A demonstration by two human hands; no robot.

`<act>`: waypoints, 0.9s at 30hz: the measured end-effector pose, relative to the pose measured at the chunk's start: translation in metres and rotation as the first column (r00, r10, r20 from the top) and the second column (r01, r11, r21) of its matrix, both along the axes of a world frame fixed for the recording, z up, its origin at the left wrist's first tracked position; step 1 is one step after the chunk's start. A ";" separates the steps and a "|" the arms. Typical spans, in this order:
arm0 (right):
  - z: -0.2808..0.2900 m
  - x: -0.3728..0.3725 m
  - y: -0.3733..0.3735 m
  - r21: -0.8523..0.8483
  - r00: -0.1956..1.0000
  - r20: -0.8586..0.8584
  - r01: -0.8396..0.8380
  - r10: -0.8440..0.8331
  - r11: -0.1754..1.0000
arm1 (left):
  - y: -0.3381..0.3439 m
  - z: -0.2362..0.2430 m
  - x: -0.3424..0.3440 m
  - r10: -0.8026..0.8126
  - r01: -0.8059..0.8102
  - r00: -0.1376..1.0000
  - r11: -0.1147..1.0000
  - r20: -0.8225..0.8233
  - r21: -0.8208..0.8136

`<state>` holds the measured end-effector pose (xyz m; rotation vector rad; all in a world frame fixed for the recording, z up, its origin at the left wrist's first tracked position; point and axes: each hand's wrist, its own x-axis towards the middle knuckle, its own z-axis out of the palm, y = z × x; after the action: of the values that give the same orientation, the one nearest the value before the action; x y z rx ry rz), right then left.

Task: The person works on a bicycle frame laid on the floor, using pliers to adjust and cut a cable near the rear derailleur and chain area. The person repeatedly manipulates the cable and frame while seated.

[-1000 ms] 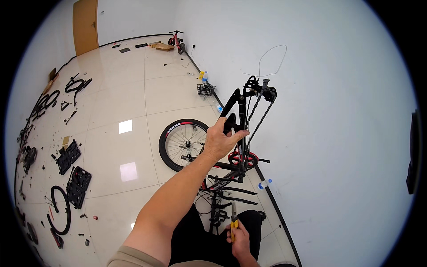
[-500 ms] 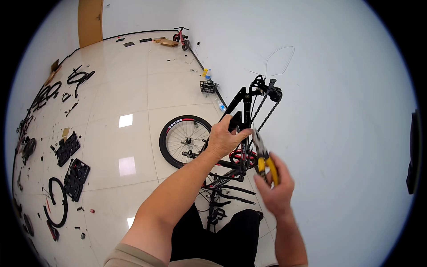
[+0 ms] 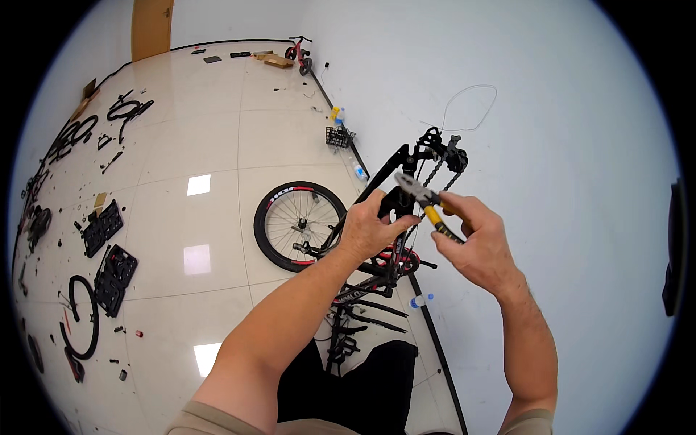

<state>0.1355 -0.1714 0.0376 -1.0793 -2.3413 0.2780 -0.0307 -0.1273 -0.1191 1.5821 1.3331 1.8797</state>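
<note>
Fingers of the right hand (image 3: 478, 246) are wrapped around the handles of the yellow-and-black pliers (image 3: 430, 203), right of the centre of the frame. These pliers point away from the fingers toward upper left; their long axis runs slantwise, from lower right to upper left, with the metal head ahead of the left thumb. Left of them, near the centre, the left hand (image 3: 370, 228) grasps the black bicycle frame (image 3: 384, 171), though some of its fingers are hidden behind the tubes. Of the two hands, it is the right one which is nearer to the pliers, since it holds them; the left hand is just beside, lower and to the left of their head. Whether this head touches the bicycle frame, I cannot tell, because it only overlaps it from this view. A little farther, up and to the right, there is the rear derailleur (image 3: 455, 158), with the chain (image 3: 433, 172) descending from it behind the pliers. A wheel (image 3: 301, 224) with black tyre shows left of the left hand. Farther out, two black tool cases (image 3: 116, 281) lie open on the tiled floor (image 3: 217, 239) at the left, a wire basket (image 3: 339, 137) stands by the wall above the centre, and a wooden door (image 3: 151, 29) closes the upper left.
</note>
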 end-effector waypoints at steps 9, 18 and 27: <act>0.007 -0.004 -0.008 0.110 0.999 -0.044 0.035 -0.030 0.993 | 0.001 -0.001 0.001 0.019 -0.019 1.000 0.999 -0.010 0.028; 0.006 -0.013 -0.011 0.120 0.991 -0.122 0.060 -0.045 0.991 | 0.001 -0.001 -0.001 0.014 -0.014 0.999 1.000 -0.039 0.001; -0.004 -0.009 -0.001 0.190 1.000 0.016 -0.002 -0.002 0.982 | 0.001 0.000 0.001 0.009 -0.009 1.000 0.999 -0.012 0.036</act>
<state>0.1262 -0.1723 0.0332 -0.9915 -2.3272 0.0435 -0.0298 -0.1259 -0.1191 1.6105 1.3209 1.9127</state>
